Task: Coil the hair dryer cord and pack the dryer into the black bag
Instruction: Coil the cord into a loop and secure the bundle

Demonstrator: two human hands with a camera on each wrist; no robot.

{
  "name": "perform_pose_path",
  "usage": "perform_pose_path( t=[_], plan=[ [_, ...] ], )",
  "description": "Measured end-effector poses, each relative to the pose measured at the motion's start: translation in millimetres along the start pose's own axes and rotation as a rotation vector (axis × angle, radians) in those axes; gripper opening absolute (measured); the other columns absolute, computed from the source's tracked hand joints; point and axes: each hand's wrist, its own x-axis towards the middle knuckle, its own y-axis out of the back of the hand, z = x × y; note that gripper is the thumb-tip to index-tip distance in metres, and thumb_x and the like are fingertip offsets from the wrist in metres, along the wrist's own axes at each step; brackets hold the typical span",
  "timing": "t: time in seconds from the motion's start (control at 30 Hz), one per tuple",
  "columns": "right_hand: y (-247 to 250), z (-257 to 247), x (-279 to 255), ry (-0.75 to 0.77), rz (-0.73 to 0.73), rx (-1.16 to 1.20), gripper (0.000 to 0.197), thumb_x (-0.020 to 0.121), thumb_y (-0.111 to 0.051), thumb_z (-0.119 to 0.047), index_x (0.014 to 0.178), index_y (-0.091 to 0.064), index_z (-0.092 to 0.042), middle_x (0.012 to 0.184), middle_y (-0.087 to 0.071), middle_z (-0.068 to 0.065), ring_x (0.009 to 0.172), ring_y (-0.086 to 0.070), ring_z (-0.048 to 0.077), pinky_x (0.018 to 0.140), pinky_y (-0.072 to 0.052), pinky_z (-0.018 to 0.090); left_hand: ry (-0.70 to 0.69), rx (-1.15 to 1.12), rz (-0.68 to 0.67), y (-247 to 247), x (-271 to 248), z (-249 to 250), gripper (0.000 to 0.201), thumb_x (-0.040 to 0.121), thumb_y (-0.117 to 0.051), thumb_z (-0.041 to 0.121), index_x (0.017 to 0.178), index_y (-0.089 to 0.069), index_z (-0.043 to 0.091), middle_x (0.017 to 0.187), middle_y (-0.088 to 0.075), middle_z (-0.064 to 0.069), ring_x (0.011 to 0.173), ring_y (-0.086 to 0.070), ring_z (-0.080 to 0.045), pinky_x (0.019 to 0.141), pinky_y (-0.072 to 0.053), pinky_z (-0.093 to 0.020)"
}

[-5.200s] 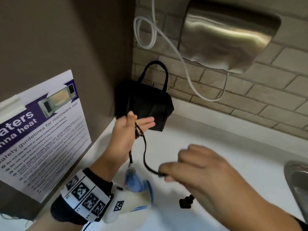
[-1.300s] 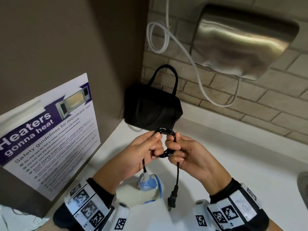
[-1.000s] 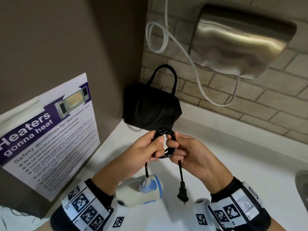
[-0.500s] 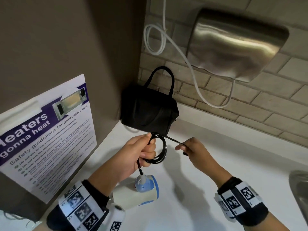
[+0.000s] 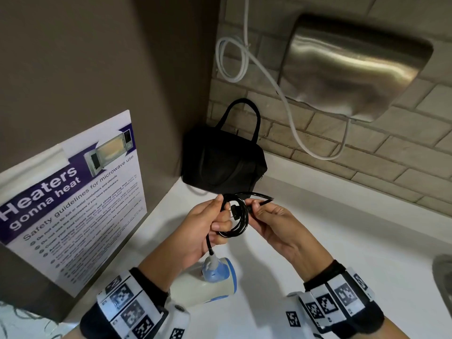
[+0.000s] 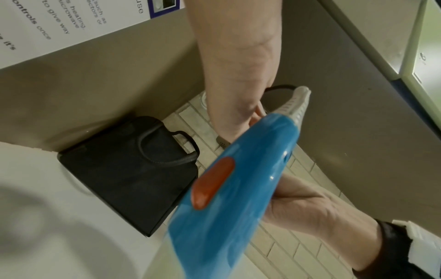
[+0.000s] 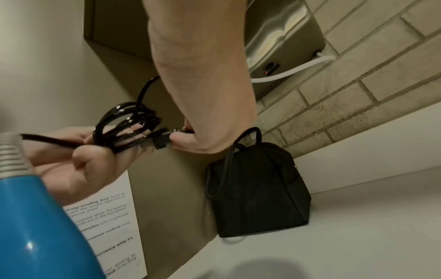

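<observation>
A black cord coil [image 5: 236,222] [image 7: 126,124] hangs in the curled fingers of my left hand [image 5: 210,223] [image 7: 78,158]. My right hand [image 5: 266,217] [image 7: 190,139] pinches the cord just behind its black plug [image 5: 234,212] [image 7: 161,140], which points into the coil's loop. From the coil the cord drops to the white and blue hair dryer [image 5: 208,281] [image 6: 229,188] [image 7: 35,226], which dangles under my left wrist above the counter. The black bag [image 5: 222,165] [image 6: 128,169] [image 7: 257,196] stands upright in the corner behind the hands, its handles up.
A white counter [image 5: 342,253] runs under the hands, with a sink edge [image 5: 442,275] at the right. A steel hand dryer [image 5: 352,67] with a white cable [image 5: 288,104] hangs on the brick wall. A microwave safety poster [image 5: 71,196] covers the brown panel at left.
The cord went from one loose loop to a full coil in my left hand. My right hand, stretched out with the cord's tail half a second ago, has come back and turned the plug into the coil.
</observation>
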Motion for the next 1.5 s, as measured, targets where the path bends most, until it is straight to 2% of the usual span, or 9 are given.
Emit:
perform_pose_path(
  t=[0.23,0.4,0.6,0.73,0.9,1.07,1.23,1.37,1.5],
  plan=[
    [-4,-5,-5,-0.057,0.0,0.077,0.021,0.095,-0.049,0.001,0.087,-0.068,-0.003,0.081,-0.07,0.007,0.069,-0.07,0.009,0.066,-0.058,0.018,-0.033,0.019,0.0,-5,-1,-2,0.028,0.09,-0.05,0.041,0.08,-0.048,0.015,0.059,-0.02,0.006,0.045,-0.024,-0.003,0.043,-0.016,-0.017],
    [-7,-8,-12,-0.127,-0.091,0.018,0.048,0.096,-0.042,0.007,0.062,-0.072,-0.009,0.065,-0.07,0.001,0.06,-0.068,0.007,0.058,-0.056,0.017,-0.046,0.082,0.0,-9,0,-3,0.031,0.093,-0.049,0.039,0.088,-0.047,0.009,0.061,-0.023,0.003,0.044,-0.028,-0.002,0.039,-0.022,-0.015],
    [-17,-3,-10,-0.17,-0.142,-0.074,0.021,0.089,-0.055,0.004,0.107,-0.063,0.013,0.1,-0.067,0.023,0.09,-0.066,0.026,0.089,-0.054,0.029,-0.08,0.165,0.016,-14,2,-7,0.032,0.094,-0.048,0.039,0.089,-0.054,0.008,0.05,-0.04,0.01,0.042,-0.028,-0.002,0.039,-0.021,-0.015],
    [-23,-8,-19,-0.157,-0.124,-0.046,0.023,0.094,-0.053,-0.006,0.083,-0.073,-0.002,0.081,-0.072,0.012,0.074,-0.07,0.017,0.068,-0.059,0.022,-0.101,0.205,0.055,-13,4,-8,0.033,0.097,-0.045,0.036,0.098,-0.057,0.005,0.05,-0.042,0.01,0.042,-0.03,-0.002,0.039,-0.025,-0.015],
    [-27,-13,-29,-0.21,-0.164,-0.024,0.035,0.094,-0.05,-0.04,0.092,-0.07,-0.01,0.091,-0.068,0.004,0.097,-0.059,0.024,0.098,-0.041,0.037,-0.147,0.321,0.134,-12,5,-9,0.032,0.098,-0.043,0.04,0.081,-0.056,0.015,0.056,-0.054,0.011,0.046,-0.05,-0.002,0.046,-0.038,-0.018],
    [-32,-18,-44,-0.25,-0.333,-0.278,0.01,0.086,-0.068,-0.025,0.09,-0.059,-0.021,0.108,-0.067,0.004,0.1,-0.062,0.015,0.089,-0.044,0.036,-0.228,0.386,0.172,-8,7,-9,0.035,0.095,-0.046,0.043,0.073,-0.048,0.015,0.054,-0.041,0.008,0.05,-0.043,-0.005,0.06,-0.044,-0.022],
    [-34,-23,-48,-0.25,-0.359,-0.206,0.02,0.09,-0.05,0.005,0.096,-0.049,-0.014,0.095,-0.067,0.013,0.089,-0.067,0.028,0.08,-0.056,0.036,-0.318,0.458,0.18,-13,5,-10,0.029,0.097,-0.047,0.036,0.082,-0.052,0.012,0.054,-0.037,0.008,0.047,-0.038,-0.004,0.047,-0.039,-0.016],
    [-32,-23,-58,-0.114,-0.297,-0.545,0.041,0.096,-0.036,0.001,0.127,-0.046,-0.024,0.093,-0.073,0.005,0.066,-0.059,0.015,0.072,-0.051,0.027,-0.38,0.47,0.277,-9,7,-7,0.024,0.096,-0.048,0.035,0.082,-0.053,0.016,0.054,-0.037,0.009,0.047,-0.038,-0.003,0.046,-0.037,-0.016],
    [-20,-22,-69,-0.035,-0.243,-0.678,0.046,0.095,-0.031,-0.001,0.122,-0.061,-0.023,0.074,-0.059,-0.002,0.058,-0.041,0.012,0.062,-0.038,0.024,-0.343,0.342,0.331,4,12,3,0.026,0.097,-0.048,0.036,0.081,-0.047,0.015,0.055,-0.03,0.009,0.049,-0.03,-0.005,0.045,-0.029,-0.017]
  ],
)
